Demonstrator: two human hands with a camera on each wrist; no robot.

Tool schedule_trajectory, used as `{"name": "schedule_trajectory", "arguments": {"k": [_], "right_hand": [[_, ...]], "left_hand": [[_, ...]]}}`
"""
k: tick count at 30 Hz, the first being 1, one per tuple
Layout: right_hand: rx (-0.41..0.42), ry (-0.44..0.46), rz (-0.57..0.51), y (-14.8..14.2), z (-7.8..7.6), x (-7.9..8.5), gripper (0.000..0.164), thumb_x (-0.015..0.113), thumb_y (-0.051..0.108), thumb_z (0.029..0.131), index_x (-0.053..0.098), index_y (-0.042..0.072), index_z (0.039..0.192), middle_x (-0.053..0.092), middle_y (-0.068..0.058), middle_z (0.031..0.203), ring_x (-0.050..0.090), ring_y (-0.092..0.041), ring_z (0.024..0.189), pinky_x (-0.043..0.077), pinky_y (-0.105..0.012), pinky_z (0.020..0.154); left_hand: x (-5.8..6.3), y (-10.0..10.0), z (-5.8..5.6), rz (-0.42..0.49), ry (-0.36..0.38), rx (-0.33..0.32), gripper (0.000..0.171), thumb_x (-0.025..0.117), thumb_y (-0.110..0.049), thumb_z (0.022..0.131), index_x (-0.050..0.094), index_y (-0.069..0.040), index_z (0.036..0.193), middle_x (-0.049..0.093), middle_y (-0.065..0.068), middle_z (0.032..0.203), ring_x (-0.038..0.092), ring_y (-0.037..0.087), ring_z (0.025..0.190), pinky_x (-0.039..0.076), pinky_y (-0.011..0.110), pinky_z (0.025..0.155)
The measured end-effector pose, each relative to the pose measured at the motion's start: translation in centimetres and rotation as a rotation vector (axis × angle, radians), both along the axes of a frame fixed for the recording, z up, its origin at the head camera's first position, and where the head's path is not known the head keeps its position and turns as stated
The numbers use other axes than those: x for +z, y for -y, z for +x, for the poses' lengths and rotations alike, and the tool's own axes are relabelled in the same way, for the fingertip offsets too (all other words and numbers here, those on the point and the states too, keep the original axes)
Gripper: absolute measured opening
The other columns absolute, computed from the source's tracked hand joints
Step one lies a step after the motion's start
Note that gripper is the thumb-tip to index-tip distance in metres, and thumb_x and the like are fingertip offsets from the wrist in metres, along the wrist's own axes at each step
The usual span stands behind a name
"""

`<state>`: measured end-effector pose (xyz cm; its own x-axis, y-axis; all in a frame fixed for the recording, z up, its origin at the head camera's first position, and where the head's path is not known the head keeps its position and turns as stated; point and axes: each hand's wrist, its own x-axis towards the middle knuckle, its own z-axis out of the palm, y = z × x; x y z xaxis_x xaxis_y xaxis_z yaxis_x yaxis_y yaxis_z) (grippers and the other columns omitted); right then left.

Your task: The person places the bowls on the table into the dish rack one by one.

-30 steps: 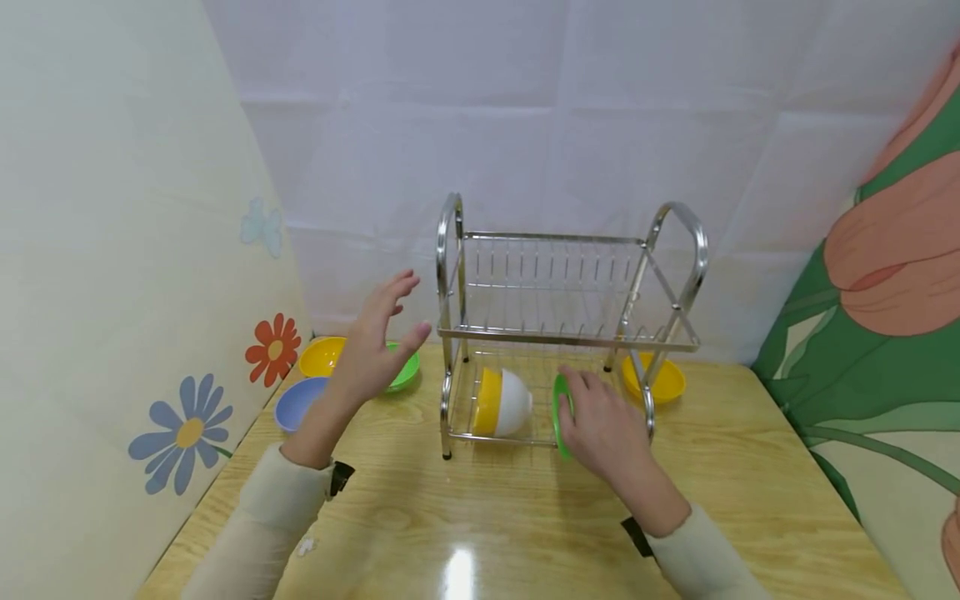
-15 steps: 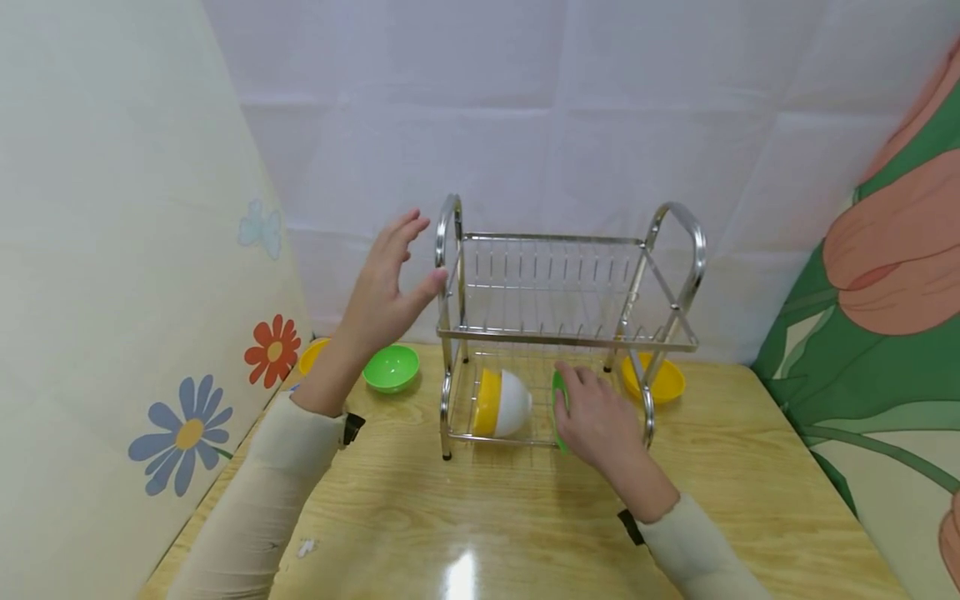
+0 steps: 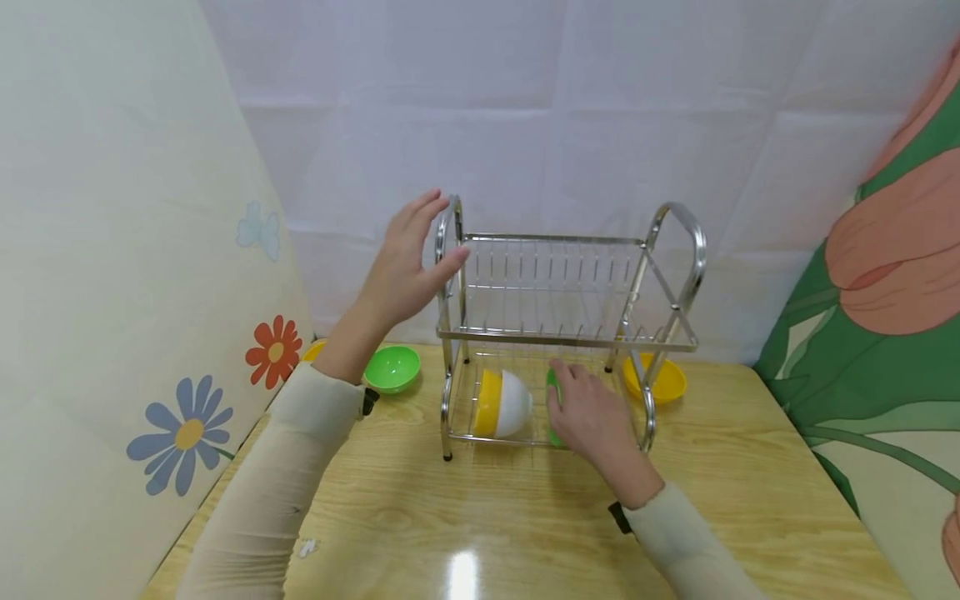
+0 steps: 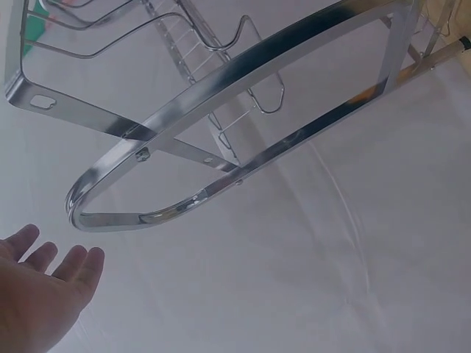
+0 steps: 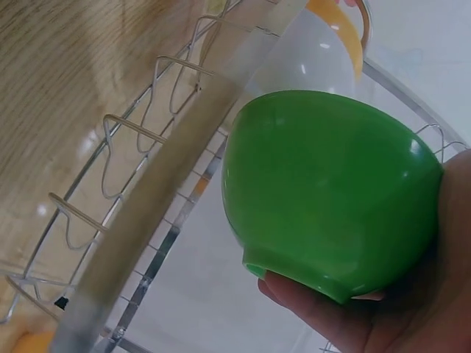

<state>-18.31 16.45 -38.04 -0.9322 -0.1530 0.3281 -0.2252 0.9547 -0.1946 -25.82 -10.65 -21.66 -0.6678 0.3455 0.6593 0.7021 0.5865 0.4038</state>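
My right hand (image 3: pixel 592 417) grips a green bowl (image 5: pixel 331 191) on its side within the lower tier of a metal dish rack (image 3: pixel 570 339). In the right wrist view, a finger lies by the bowl's foot. To its left on that tier stands a bowl shape turned on its side, with a yellow part (image 3: pixel 487 404) and a white part (image 3: pixel 514 406); whether it is one bowl or two nested, I cannot tell. My left hand (image 3: pixel 408 267) is raised beside the rack's left upright, fingers extended. A gap separates it from the frame (image 4: pixel 110 220) in the left wrist view.
Left of the rack, a second green bowl (image 3: pixel 392 369) sits on the wooden table (image 3: pixel 480 508). A yellow bowl (image 3: pixel 312 350) is partly hidden behind my left arm. Behind the rack's right leg is another yellow bowl (image 3: pixel 666 383). A white cloth wall (image 3: pixel 510 150) stands behind.
My left hand has risen and moved right, up to the rack's top left. My right hand has shifted slightly left with the green bowl. The blue bowl is now hidden by my left arm.
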Motion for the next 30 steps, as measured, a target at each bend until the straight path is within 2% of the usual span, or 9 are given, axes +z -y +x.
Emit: {"name": "schedule_trajectory", "arguments": {"k": [7, 15, 22, 30], "right_hand": [[-0.014, 0.022, -0.025, 0.3, -0.9, -0.6, 0.048, 0.043, 0.030, 0.103, 0.050, 0.009, 0.146, 0.061, -0.024, 0.133, 0.066, -0.042, 0.105, 0.059, -0.057, 0.073], [-0.031, 0.074, -0.066, 0.6, -1.8, -1.4, 0.051, 0.044, 0.033, 0.104, 0.048, 0.010, 0.149, 0.058, -0.023, 0.138, 0.063, -0.044, 0.112, 0.057, -0.060, 0.079], [-0.026, 0.093, -0.071, 1.0, -2.3, -1.8, 0.053, 0.045, 0.037, 0.103, 0.048, 0.010, 0.148, 0.059, -0.023, 0.137, 0.063, -0.043, 0.113, 0.057, -0.060, 0.084], [-0.030, 0.109, -0.057, 1.4, -2.6, -2.1, 0.052, 0.044, 0.039, 0.103, 0.047, 0.011, 0.147, 0.059, -0.022, 0.135, 0.065, -0.041, 0.108, 0.058, -0.056, 0.078]], "left_hand": [[-0.2, -0.5, -0.9, -0.031, 0.045, 0.012, 0.072, 0.059, -0.047, 0.098, 0.035, -0.014, 0.157, 0.024, -0.001, 0.167, 0.020, 0.021, 0.152, 0.027, 0.054, 0.121], [-0.8, -0.8, -2.1, -0.057, 0.089, 0.025, 0.072, 0.058, -0.049, 0.099, 0.035, -0.013, 0.157, 0.025, 0.004, 0.167, 0.023, 0.026, 0.150, 0.031, 0.055, 0.118], [-1.1, -1.0, -2.8, -0.121, 0.068, 0.059, 0.071, 0.055, -0.048, 0.100, 0.035, -0.009, 0.157, 0.025, 0.007, 0.166, 0.025, 0.029, 0.150, 0.028, 0.050, 0.121], [-0.5, -1.1, -3.4, -0.147, 0.053, 0.084, 0.068, 0.054, -0.044, 0.103, 0.036, -0.005, 0.156, 0.029, 0.012, 0.165, 0.028, 0.032, 0.150, 0.022, 0.044, 0.125]]}}
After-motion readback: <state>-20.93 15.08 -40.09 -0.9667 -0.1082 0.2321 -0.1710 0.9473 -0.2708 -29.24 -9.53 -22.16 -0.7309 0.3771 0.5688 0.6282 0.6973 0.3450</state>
